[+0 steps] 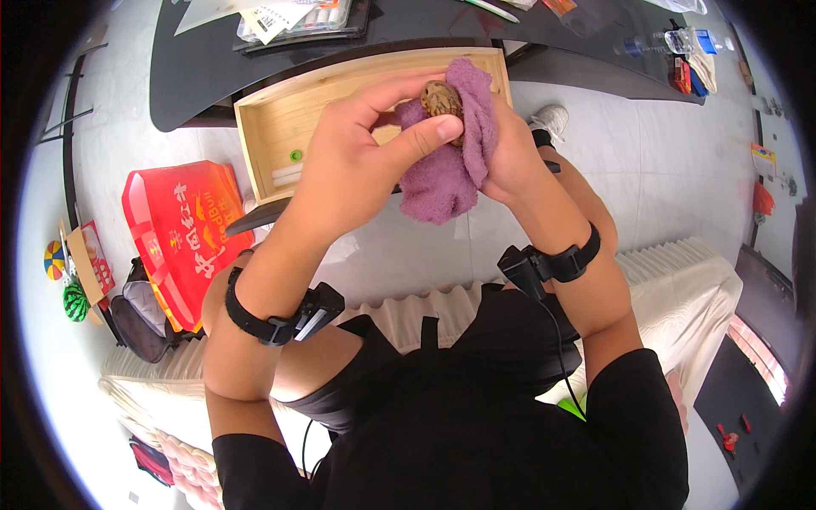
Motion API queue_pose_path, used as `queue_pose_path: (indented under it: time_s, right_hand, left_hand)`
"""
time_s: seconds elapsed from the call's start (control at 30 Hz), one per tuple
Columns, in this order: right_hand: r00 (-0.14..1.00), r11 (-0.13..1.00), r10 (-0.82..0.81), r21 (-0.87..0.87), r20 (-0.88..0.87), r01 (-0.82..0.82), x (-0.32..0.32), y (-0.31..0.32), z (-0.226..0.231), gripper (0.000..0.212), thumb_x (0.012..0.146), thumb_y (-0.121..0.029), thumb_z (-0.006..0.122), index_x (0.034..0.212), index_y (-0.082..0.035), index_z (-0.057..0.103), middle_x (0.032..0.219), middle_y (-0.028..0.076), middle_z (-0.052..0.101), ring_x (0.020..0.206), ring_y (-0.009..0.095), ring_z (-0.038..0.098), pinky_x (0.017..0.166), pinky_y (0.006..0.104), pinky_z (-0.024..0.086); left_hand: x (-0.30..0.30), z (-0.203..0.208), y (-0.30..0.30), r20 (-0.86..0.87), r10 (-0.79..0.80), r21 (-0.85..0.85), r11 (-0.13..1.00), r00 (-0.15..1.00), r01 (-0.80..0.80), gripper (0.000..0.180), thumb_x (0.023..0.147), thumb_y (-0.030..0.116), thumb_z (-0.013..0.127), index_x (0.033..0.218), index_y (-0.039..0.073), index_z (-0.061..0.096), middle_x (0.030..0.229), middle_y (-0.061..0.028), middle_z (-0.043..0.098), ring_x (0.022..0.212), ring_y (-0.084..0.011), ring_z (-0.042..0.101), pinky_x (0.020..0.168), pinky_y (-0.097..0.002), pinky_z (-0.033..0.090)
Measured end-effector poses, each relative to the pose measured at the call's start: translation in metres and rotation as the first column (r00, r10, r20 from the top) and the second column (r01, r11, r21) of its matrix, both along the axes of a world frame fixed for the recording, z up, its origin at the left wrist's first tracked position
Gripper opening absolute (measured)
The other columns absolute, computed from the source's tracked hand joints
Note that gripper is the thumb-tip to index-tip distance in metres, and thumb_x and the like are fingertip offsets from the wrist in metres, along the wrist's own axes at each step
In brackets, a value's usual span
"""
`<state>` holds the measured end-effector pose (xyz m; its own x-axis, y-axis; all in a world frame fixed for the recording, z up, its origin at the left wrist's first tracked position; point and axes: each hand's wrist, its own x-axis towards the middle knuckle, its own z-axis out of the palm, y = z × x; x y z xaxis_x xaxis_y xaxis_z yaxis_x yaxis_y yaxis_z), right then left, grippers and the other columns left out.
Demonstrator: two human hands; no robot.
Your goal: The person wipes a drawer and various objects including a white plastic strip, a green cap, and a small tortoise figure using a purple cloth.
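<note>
My left hand [348,161] pinches a small rounded brown object [441,99] with dark mottled or carved markings between thumb and fingers. I cannot make out exactly what it is. A purple towel [438,189] is bunched behind and around it, its lower part hanging down. On the other side, my right hand [512,157] is closed on the towel, its fingers mostly hidden behind the cloth. Both hands are above a pulled-out light wooden drawer [289,119]. Inside the drawer lie a small green ring-shaped thing [296,156] and white sticks or tubes [286,175].
Beyond the drawer is a dark desk [425,30] with papers, a case of markers [314,21] and a clear bottle [680,41]. A red bag [183,229] stands on the floor at left, near an open cardboard box [83,268]. Under me is a cream-covered seat [671,280].
</note>
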<state>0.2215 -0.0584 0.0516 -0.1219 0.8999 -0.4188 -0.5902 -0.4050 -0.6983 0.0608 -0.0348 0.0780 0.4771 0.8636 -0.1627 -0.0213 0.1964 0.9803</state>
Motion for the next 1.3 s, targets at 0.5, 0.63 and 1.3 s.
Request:
queue_pose_path:
  time_s: [0.5,0.63,1.3]
  right_hand:
    - [0.990,0.968,0.128,0.222,-0.056,-0.113,0.020,0.019,-0.008,0.032,0.090,-0.019,0.057,0.115,0.000,0.055,0.099,0.005,0.063,0.084,0.011,0.062,0.074,0.0255,0.053]
    - [0.985,0.962,0.139,0.250,-0.100,-0.111,0.015,0.017,-0.010,0.034,0.088,-0.020,0.059,0.116,0.000,0.054,0.098,0.004,0.062,0.083,0.009,0.062,0.074,0.0253,0.052]
    - [0.711,0.822,-0.092,0.456,0.697,-0.340,0.003,-0.003,0.006,0.028,0.095,-0.021,0.043,0.099,0.000,0.060,0.088,0.007,0.063,0.076,0.013,0.058,0.070,0.0283,0.048]
  left_hand:
    - [-0.028,0.027,0.024,0.486,0.248,-0.409,0.912,0.838,-0.033,0.044,0.099,0.032,0.038,0.130,0.002,0.043,0.118,-0.0161,0.056,0.105,-0.0253,0.056,0.089,-0.0370,0.044]
    - [-0.027,0.027,0.018,0.489,0.223,-0.478,0.877,0.843,0.046,0.040,0.099,0.035,0.040,0.120,0.002,0.048,0.073,-0.0023,0.043,0.058,-0.0090,0.035,0.055,-0.0225,0.033]
    - [-0.008,0.008,-0.001,-0.381,-0.051,0.338,0.921,0.923,0.191,0.040,0.075,0.014,0.071,0.102,0.004,0.042,0.083,-0.0169,0.063,0.076,-0.0382,0.062,0.065,-0.0385,0.049]
